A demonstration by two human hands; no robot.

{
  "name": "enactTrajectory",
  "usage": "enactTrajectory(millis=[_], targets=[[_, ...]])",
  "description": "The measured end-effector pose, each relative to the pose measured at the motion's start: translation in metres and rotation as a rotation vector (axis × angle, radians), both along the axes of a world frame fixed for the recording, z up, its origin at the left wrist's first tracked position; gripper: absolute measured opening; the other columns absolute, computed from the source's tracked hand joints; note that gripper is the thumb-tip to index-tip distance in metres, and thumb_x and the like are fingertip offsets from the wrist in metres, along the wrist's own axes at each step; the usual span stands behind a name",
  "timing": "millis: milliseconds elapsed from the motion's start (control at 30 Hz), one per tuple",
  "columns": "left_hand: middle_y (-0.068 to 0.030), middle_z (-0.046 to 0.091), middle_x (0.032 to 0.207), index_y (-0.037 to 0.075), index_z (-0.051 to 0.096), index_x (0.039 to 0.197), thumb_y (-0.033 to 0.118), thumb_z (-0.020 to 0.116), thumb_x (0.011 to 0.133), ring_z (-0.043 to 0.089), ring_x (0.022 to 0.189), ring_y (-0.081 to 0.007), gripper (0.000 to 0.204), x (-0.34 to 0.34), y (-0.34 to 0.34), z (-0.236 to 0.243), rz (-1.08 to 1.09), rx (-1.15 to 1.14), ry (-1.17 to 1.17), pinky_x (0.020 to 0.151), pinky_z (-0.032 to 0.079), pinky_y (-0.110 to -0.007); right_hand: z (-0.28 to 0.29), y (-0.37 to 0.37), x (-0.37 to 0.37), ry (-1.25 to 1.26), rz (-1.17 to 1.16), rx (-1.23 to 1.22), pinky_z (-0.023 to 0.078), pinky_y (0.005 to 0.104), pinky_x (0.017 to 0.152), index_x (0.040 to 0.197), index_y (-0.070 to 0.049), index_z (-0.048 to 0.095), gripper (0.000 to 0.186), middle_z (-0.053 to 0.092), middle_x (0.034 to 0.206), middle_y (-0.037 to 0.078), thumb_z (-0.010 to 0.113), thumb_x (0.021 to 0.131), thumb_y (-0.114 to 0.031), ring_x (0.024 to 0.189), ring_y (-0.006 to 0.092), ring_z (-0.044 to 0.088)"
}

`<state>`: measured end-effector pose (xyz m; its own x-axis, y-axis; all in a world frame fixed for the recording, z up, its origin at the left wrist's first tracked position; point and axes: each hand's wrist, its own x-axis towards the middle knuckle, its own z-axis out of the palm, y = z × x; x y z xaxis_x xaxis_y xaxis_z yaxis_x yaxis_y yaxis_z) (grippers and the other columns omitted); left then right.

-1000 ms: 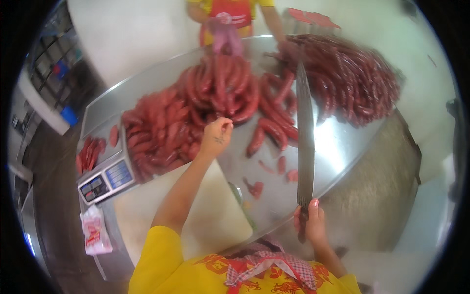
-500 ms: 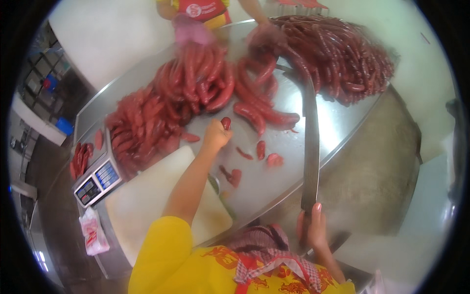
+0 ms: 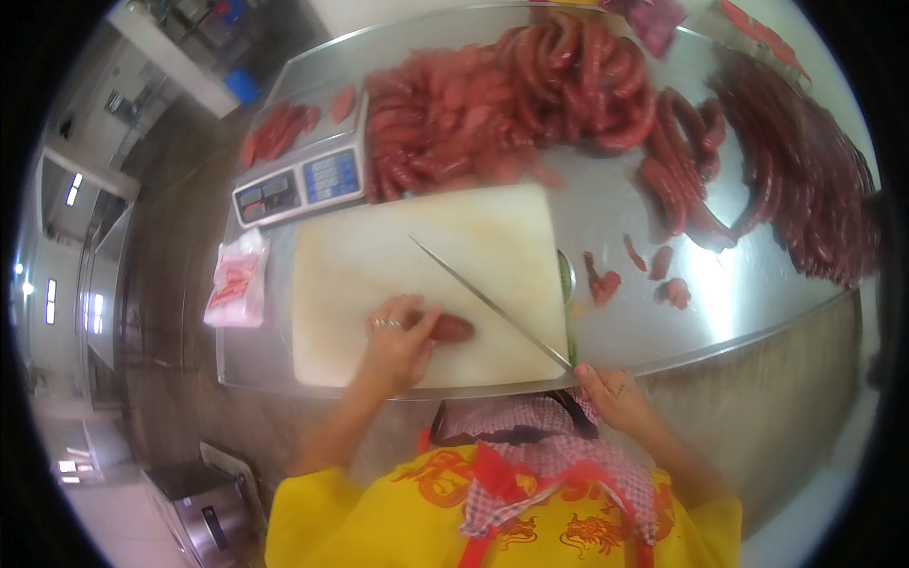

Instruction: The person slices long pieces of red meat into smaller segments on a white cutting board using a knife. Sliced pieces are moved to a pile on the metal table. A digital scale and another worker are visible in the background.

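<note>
My left hand (image 3: 401, 343) is closed on a short dark red sausage (image 3: 453, 328) that lies on the white cutting board (image 3: 426, 222). Rings show on its fingers. At the board's right edge, my right hand (image 3: 609, 390) grips the handle of a long knife (image 3: 494, 308). The blade slants over the board, its tip pointing up and left, apart from the sausage. Beyond the board lie a heap of sliced sausage pieces (image 3: 445, 114) and a pile of whole sausages (image 3: 587, 80).
A digital scale (image 3: 303, 185) holding sausage pieces stands at the board's upper left. Beside the board lies a white plastic packet (image 3: 239, 279). Sausage scraps (image 3: 606, 284) dot the steel table (image 3: 644, 331). Another sausage pile (image 3: 800, 175) sits at far right. A pink-gloved hand (image 3: 653, 21) shows at the top.
My left hand has brought the sausage back from the table onto the board. The knife has swung left from the right side to over the board. The view has turned left.
</note>
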<state>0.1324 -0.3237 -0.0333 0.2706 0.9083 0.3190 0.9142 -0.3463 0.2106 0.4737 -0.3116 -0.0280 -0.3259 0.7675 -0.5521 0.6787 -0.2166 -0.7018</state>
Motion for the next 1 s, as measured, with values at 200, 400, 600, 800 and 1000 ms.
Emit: enactTrajectory(millis=[200,400,600,800,1000], targets=[[-0.0121,0.057,0.110,0.006,0.065,0.111,-0.002,0.070,0.069,0.054,0.100,-0.0320,0.043,0.016,-0.018,-0.048,0.120,0.220,-0.353,0.090,0.044,-0.043,0.025,0.012,-0.010,-0.066,0.159,0.143,0.049,0.0475,0.070,0.081,0.002,0.063,0.063,0.063,0.074,0.026,0.040,0.100,-0.053,0.076,0.0434,0.063],[-0.0096,0.057,0.102,0.007,0.064,0.098,0.003,0.076,0.067,0.055,0.094,-0.0296,0.034,0.010,-0.012,-0.046,0.054,0.234,-0.393,0.083,0.043,-0.041,0.080,0.003,0.012,-0.417,0.363,0.221,0.049,0.0498,0.060,0.076,-0.002,0.064,0.056,0.062,0.066,0.022,0.049,0.097,-0.052,0.064,0.0434,0.062],[-0.0086,0.059,0.097,0.007,0.065,0.095,0.005,0.078,0.067,0.054,0.090,-0.0285,0.031,0.006,-0.005,-0.046,0.035,0.210,-0.401,0.081,0.044,-0.040,0.083,0.008,0.003,-0.429,0.392,0.218,0.050,0.0503,0.060,0.075,-0.001,0.064,0.061,0.062,0.065,0.022,0.045,0.098,-0.054,0.064,0.0443,0.062],[-0.0089,0.059,0.097,0.007,0.064,0.094,0.004,0.076,0.070,0.055,0.089,-0.0294,0.027,0.004,-0.004,-0.046,0.022,0.169,-0.443,0.082,0.043,-0.040,0.002,0.044,-0.103,-0.189,0.391,0.244,0.051,0.0500,0.067,0.077,0.003,0.065,0.068,0.063,0.069,0.026,0.039,0.099,-0.055,0.067,0.0455,0.063],[-0.0115,0.059,0.098,0.005,0.062,0.095,0.003,0.075,0.069,0.055,0.091,-0.0299,0.029,-0.002,-0.008,-0.045,0.085,0.195,-0.435,0.082,0.044,-0.039,0.032,0.024,-0.064,-0.158,0.286,0.101,0.051,0.0500,0.064,0.084,0.000,0.065,0.061,0.064,0.068,0.023,0.043,0.098,-0.055,0.066,0.0444,0.063]])
